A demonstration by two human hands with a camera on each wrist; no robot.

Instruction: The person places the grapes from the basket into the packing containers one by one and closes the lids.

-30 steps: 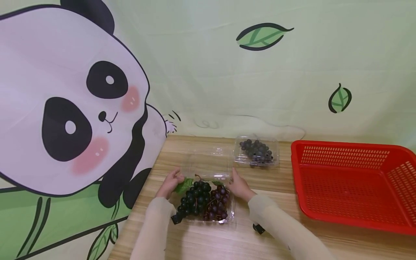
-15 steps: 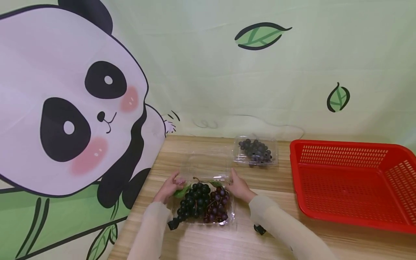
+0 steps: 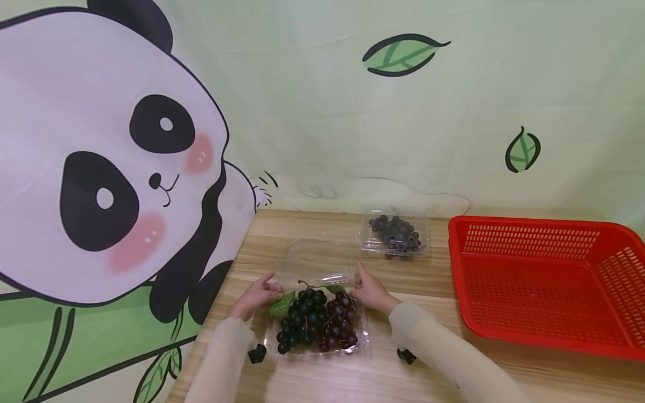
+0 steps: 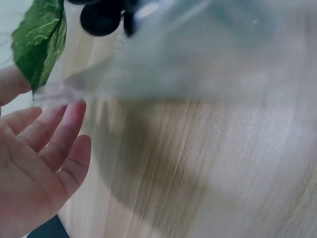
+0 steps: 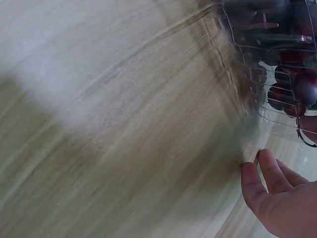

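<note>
A clear plastic clamshell box [image 3: 318, 351] lies on the table with its lid [image 3: 317, 258] folded back. Inside are a dark, nearly black bunch of grapes [image 3: 304, 319] on the left and a purple-red bunch [image 3: 340, 324] on the right. A green leaf [image 3: 282, 304] pokes over the box's left side. My left hand [image 3: 258, 296] is at the back left corner, thumb near the leaf, fingers relaxed in the left wrist view. At the back right corner is my right hand [image 3: 373, 290], index finger extended along the lid's side. Its thumb [image 5: 309, 128] is partly hidden by the box wall.
Behind and to the right, another clear box [image 3: 370, 246] holds a bunch of dark grapes [image 3: 395, 230]. A large red plastic basket [image 3: 461, 291] stands at the right. The wooden table [image 3: 433, 280] meets a wall cloth [image 3: 312, 112] printed with a panda and leaves.
The box with its two grape bunches has slid slightly toward me. My left hand has shifted a little left and the leaf sits lower. My right hand stays at its corner.
</note>
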